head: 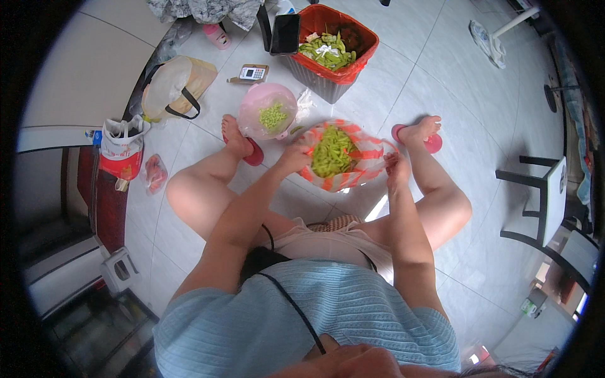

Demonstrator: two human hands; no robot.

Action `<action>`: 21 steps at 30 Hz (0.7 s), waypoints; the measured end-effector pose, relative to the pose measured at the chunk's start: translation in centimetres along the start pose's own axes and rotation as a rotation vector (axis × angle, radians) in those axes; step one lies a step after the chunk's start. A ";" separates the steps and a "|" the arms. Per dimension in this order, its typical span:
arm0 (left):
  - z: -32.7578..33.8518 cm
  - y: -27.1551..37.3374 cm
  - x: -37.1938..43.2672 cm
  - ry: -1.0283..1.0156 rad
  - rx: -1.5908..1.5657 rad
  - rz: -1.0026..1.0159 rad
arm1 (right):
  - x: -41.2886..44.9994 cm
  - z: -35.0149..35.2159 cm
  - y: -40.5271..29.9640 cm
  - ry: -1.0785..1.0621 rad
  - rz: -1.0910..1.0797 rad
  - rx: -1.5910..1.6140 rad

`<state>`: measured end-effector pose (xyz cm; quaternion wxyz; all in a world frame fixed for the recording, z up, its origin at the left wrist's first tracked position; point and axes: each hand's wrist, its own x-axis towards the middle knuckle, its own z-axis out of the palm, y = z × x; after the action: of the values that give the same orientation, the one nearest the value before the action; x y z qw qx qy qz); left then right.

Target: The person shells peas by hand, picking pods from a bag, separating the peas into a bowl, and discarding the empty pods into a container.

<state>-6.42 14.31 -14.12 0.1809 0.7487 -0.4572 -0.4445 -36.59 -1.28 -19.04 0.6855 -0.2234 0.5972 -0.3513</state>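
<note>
A red-and-white striped plastic bag (368, 163) stands on the floor between my feet, its mouth spread wide. Green bean pods (332, 153) fill it, a little blurred. My left hand (298, 158) grips the bag's left rim, and my right hand (398, 167) holds the right rim by a handle. Just beyond my left hand sits a pink bowl (248, 111) lined with clear plastic. Shelled green beans (272, 116) lie in it. A bin with a red liner (367, 45) stands farther off, holding pods (338, 59) and crumpled tissues.
A smartphone (285, 35) leans at the bin's left rim. Crumpled tissue (306, 105) lies near the bowl. To the left are a card reader (253, 72), a tote bag (202, 78), a red-and-white bag (122, 153) and a pink bottle (217, 37). A white-topped stool (554, 201) is at right.
</note>
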 end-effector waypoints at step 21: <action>3.2 -7.5 1.5 0.045 -0.103 -0.165 | -2.0 0.2 0.6 0.078 -0.106 -0.112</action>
<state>-4.87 17.35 -21.69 0.1923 0.7834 -0.3664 -0.4638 -36.33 0.57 -18.16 0.6287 -0.2790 0.6295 -0.3614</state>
